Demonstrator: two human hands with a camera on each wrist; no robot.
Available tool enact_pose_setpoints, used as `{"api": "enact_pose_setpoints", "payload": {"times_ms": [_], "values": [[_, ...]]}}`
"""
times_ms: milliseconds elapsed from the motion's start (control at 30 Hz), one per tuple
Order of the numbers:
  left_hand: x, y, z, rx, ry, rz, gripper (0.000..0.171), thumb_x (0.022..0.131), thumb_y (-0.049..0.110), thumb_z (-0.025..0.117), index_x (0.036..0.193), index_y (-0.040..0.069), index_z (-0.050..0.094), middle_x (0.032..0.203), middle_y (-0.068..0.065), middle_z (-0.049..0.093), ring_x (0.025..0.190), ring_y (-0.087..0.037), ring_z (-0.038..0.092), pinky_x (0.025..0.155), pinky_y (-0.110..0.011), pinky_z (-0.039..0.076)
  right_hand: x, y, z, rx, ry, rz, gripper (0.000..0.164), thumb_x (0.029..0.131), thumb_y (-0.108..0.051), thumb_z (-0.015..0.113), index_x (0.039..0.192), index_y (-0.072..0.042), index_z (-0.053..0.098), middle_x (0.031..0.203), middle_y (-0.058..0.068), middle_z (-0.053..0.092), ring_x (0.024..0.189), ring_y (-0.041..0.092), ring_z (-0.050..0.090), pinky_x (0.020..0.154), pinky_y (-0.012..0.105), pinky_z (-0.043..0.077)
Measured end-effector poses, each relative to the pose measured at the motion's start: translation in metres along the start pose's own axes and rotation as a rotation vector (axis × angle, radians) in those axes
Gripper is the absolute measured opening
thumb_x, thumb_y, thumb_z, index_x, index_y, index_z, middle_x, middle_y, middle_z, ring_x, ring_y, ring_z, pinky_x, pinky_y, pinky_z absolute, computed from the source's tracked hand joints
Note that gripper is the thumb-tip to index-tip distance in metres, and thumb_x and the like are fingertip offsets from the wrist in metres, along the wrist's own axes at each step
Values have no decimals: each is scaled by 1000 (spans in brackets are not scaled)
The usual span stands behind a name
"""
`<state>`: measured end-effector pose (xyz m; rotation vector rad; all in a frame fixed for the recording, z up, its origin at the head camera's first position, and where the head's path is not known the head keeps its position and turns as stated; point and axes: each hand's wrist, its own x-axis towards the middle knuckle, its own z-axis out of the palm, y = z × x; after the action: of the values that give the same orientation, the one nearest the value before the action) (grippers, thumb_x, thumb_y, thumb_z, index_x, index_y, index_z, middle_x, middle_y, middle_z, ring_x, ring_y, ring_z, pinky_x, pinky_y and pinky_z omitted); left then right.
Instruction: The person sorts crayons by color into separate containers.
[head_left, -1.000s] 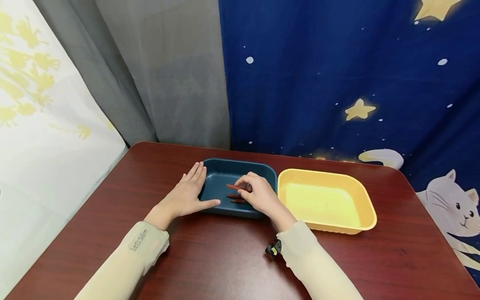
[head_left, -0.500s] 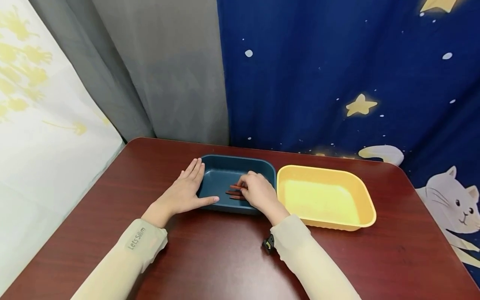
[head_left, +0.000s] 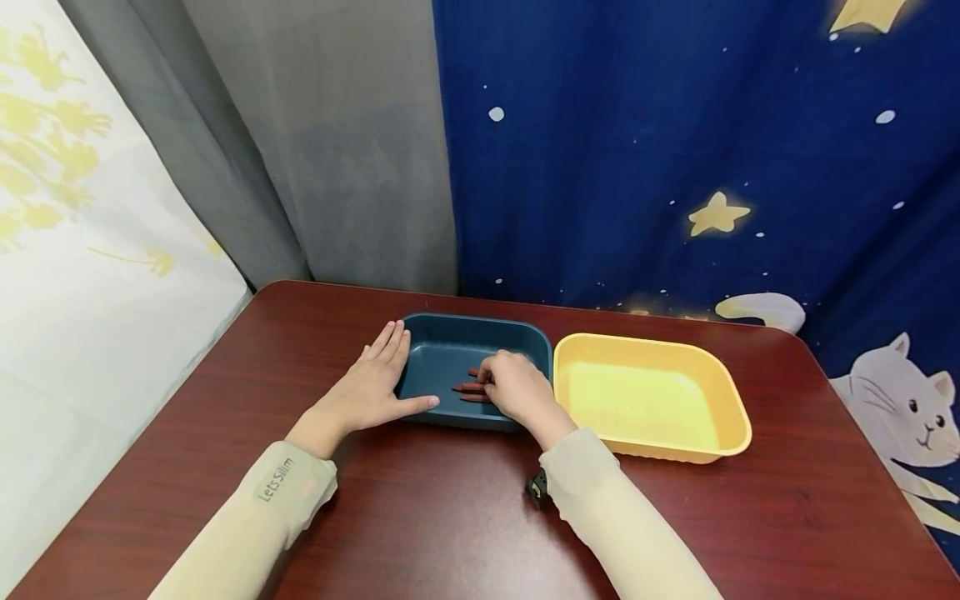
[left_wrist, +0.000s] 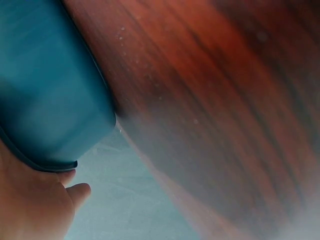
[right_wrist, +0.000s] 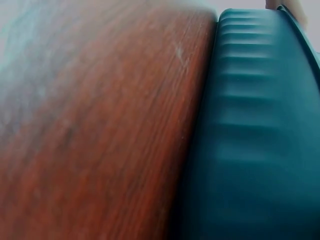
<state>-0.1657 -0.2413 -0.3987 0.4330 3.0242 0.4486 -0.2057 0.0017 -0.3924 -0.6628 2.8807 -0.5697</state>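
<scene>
In one blue tray (head_left: 437, 360): three red sticks (head_left: 467, 387), right fingers (head_left: 487, 365).

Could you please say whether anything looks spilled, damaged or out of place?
Nothing stands out: the blue tray and yellow tray sit side by side, with reddish sticks in the blue one, partly hidden by the right hand. No spill or damage shows.

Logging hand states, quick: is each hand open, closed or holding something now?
Left hand: open, fingers straight, at the blue bin.
Right hand: fingers curled at the brown sticks; whether it pinches one cannot be told.
</scene>
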Motion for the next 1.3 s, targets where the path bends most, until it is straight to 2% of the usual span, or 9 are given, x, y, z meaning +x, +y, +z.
{"api": "enact_pose_setpoints", "payload": {"times_ms": [200,467,733,933,1100,1300], "values": [[0,1,1,0,0,2,118,83,80,52,158,0,9,168,-13,-3,156,-32,-3,122,-60,16,-1,1,2,18,10,-2,13,93,-14,66,101,-18,76,105,2,68,96,22,62,88,41,54],[-1,0,2,-5,-6,0,120,82,82,50,159,1,7,168,-12,-4,156,-31,-4,122,-60,15,-8,2,2,75,56,-59,13,94,-18,67,103,-15,76,103,2,70,97,22,62,89,41,53],[0,0,-1,2,-9,2,120,82,82,50,159,0,7,168,-13,-4,156,-32,-4,121,-61,16,-18,3,-7,161,87,-116,16,94,-19,67,107,-13,75,106,2,71,100,21,60,88,41,54],[0,-1,-3,4,-4,0,120,82,81,51,158,0,7,168,-13,-3,156,-32,-3,121,-60,16,-30,7,-18,163,109,-152,18,95,-21,66,109,-14,75,110,1,72,103,21,62,91,41,53],[0,0,-3,-1,-4,6,119,83,80,52,159,0,7,168,-13,-3,156,-32,-4,122,-60,16,-43,17,-28,161,140,-169,20,96,-27,66,111,-16,73,113,0,72,107,22,64,94,43,53],[-1,1,-2,-2,-7,10,118,83,79,53,159,0,7,168,-13,-4,156,-32,-3,122,-60,16,-64,40,-35,158,193,-182,33,97,-32,65,124,-15,68,124,2,68,119,24,61,102,47,50]]}}
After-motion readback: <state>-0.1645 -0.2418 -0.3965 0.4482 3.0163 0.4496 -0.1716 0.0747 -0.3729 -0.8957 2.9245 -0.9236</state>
